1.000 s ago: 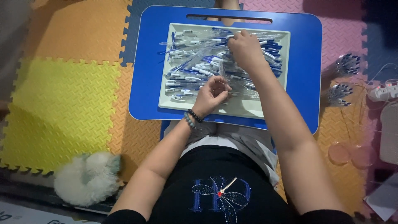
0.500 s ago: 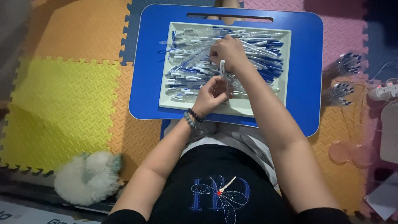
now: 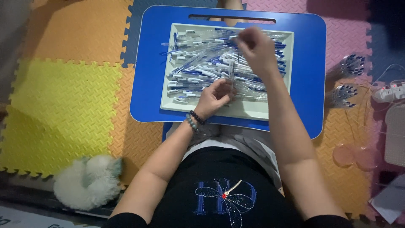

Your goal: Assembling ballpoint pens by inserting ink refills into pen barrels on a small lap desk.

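A pale tray (image 3: 253,110) full of several clear and blue pens (image 3: 198,63) rests on a blue lap table (image 3: 308,63). My left hand (image 3: 215,98) sits at the tray's near side, fingers curled around a clear pen barrel (image 3: 231,74) that stands upright. My right hand (image 3: 255,50) hovers blurred over the middle of the pile, fingers pinched together; what it pinches is too blurred to tell.
Coloured foam mats (image 3: 63,97) cover the floor. A white fluffy toy (image 3: 86,180) lies at the lower left. Two bundles of pens (image 3: 348,80) and a white power strip (image 3: 390,90) lie right of the table.
My right hand moved from the tray's far right to the left hand, then lifted back over the pile. The left hand kept its place, and the barrel in it now stands upright.
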